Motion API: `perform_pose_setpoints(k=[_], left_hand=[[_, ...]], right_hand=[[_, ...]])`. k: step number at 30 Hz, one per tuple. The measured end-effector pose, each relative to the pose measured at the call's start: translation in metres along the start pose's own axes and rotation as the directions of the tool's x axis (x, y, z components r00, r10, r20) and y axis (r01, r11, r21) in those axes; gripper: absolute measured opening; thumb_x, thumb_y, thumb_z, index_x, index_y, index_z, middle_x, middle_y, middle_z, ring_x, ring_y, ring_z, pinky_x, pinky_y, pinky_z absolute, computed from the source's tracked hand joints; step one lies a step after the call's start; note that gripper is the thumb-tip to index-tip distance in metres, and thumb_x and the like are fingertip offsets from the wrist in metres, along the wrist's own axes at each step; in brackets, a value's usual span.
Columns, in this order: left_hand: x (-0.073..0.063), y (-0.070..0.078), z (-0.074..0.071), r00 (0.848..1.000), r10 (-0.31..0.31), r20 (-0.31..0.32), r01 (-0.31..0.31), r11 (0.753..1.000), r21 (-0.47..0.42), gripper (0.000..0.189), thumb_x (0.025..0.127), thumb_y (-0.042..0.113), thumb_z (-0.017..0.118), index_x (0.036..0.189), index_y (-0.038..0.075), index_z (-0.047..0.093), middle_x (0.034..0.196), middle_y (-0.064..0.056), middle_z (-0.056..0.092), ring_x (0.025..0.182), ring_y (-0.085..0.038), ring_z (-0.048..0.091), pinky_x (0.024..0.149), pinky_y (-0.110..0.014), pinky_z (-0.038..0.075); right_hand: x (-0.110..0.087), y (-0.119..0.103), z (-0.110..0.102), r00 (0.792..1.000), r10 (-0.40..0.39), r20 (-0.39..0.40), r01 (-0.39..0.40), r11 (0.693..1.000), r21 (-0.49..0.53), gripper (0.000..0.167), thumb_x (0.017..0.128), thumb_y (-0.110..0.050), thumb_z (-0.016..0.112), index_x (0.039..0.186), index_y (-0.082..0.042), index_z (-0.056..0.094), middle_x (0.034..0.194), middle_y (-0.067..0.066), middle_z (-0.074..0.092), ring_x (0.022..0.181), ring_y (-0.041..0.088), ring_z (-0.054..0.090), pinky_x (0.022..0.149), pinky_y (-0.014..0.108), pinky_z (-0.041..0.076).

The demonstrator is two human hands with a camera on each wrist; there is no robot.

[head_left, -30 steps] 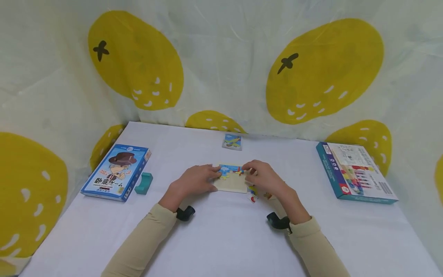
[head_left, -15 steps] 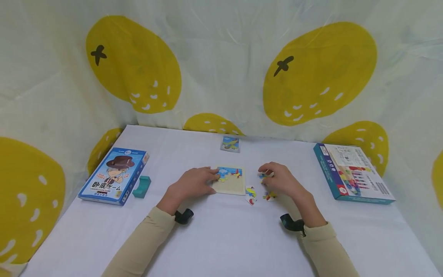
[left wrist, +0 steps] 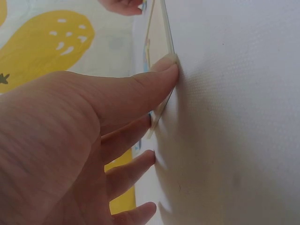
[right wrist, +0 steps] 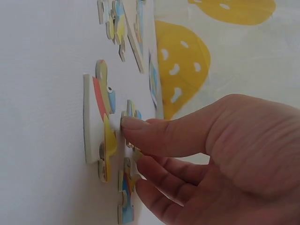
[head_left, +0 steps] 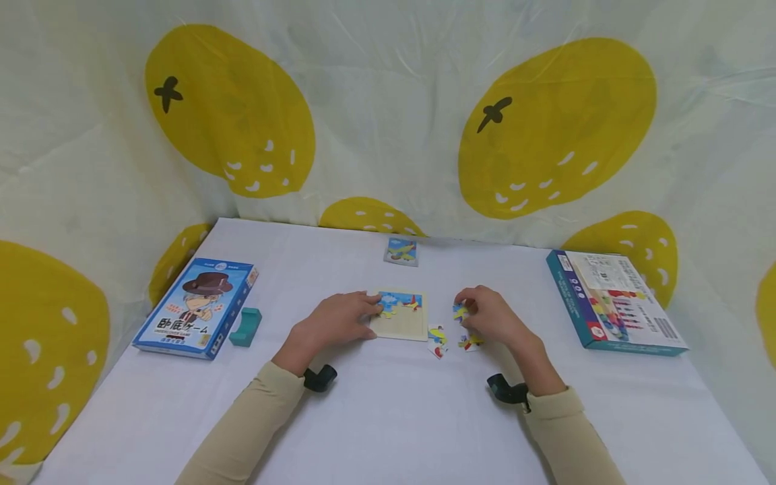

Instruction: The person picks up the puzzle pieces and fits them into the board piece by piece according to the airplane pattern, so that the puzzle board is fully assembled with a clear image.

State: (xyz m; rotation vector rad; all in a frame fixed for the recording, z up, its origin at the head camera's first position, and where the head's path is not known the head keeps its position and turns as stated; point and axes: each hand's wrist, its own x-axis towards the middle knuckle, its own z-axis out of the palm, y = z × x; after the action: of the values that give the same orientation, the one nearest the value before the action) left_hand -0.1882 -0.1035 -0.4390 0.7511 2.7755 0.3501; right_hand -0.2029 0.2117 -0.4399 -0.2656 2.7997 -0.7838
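A small wooden jigsaw board [head_left: 407,328] lies flat mid-table, with several blue and yellow pieces along its far side and bare wood nearer the person. My left hand [head_left: 336,320] rests at its left edge, fingers fairly straight; in the left wrist view the thumb [left wrist: 161,77] presses the board's rim. To the right of the board, my right hand [head_left: 494,316] pinches a blue and yellow puzzle piece [head_left: 460,311] between thumb and fingers, low over the table. Loose puzzle pieces [head_left: 436,341] lie beside the board, and a red, white and yellow piece [right wrist: 104,119] sits near the right thumb.
At the back is a small airplane picture [head_left: 401,252]. A blue game box [head_left: 197,306] and a green block with a curved notch [head_left: 245,327] stand on the left. Far right lies a flat toy box [head_left: 615,303]. A fruit-patterned curtain [head_left: 388,121] closes off the back.
My right hand has moved from the board's right side to the loose pieces on the right, and now pinches a piece there. The left hand has stayed at the board's left edge.
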Motion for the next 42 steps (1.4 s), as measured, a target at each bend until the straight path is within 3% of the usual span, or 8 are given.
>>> perform_pose_setpoints(k=[8,14,23,33,42], left_hand=[[-0.002,0.000,-0.001,1.000,-0.001,0.008,0.001,1.000,-0.013,0.062,0.087,0.037,0.076,0.143,0.022,0.055,0.155,0.005,0.046,0.148,-0.022,0.037,0.115,-0.046,0.039],[-0.002,0.001,-0.002,1.000,-0.010,0.009,0.010,1.000,-0.011,0.062,0.087,0.037,0.076,0.143,0.023,0.055,0.156,0.007,0.045,0.148,-0.021,0.036,0.116,-0.046,0.038],[-0.002,0.000,-0.003,1.000,-0.002,0.005,0.002,1.000,-0.031,0.062,0.086,0.037,0.077,0.142,0.023,0.056,0.155,0.007,0.045,0.148,-0.022,0.037,0.116,-0.047,0.038],[-0.001,-0.003,-0.001,1.000,0.002,-0.001,-0.002,0.999,-0.036,0.061,0.086,0.037,0.077,0.142,0.022,0.057,0.155,0.007,0.046,0.148,-0.021,0.036,0.116,-0.046,0.038],[0.001,-0.004,0.000,1.000,0.006,-0.002,-0.006,0.999,-0.035,0.061,0.086,0.038,0.077,0.142,0.023,0.056,0.155,0.008,0.045,0.149,-0.020,0.036,0.116,-0.046,0.038]], right_hand=[[0.003,0.000,0.005,0.999,0.050,0.012,-0.051,0.997,0.057,0.031,0.090,-0.002,0.065,0.120,-0.009,0.063,0.105,0.012,0.059,0.096,0.026,0.052,0.080,0.034,0.049],[0.006,0.000,0.007,0.997,0.071,-0.036,-0.067,0.992,0.109,0.023,0.093,-0.003,0.061,0.115,-0.008,0.066,0.099,0.010,0.059,0.093,0.025,0.052,0.076,0.031,0.045],[0.007,-0.009,0.010,0.997,-0.015,-0.078,0.028,0.986,0.167,0.016,0.094,-0.009,0.063,0.108,-0.012,0.070,0.103,0.007,0.066,0.096,0.024,0.055,0.086,0.035,0.048],[0.010,-0.028,0.021,0.985,-0.114,-0.131,0.133,0.980,0.149,0.017,0.092,-0.002,0.060,0.101,-0.009,0.073,0.094,0.008,0.059,0.090,0.023,0.051,0.081,0.035,0.046],[0.012,-0.038,0.029,0.982,-0.094,-0.163,0.123,0.977,0.175,0.018,0.094,-0.005,0.061,0.107,-0.011,0.073,0.100,0.006,0.066,0.091,0.022,0.056,0.084,0.035,0.050]])
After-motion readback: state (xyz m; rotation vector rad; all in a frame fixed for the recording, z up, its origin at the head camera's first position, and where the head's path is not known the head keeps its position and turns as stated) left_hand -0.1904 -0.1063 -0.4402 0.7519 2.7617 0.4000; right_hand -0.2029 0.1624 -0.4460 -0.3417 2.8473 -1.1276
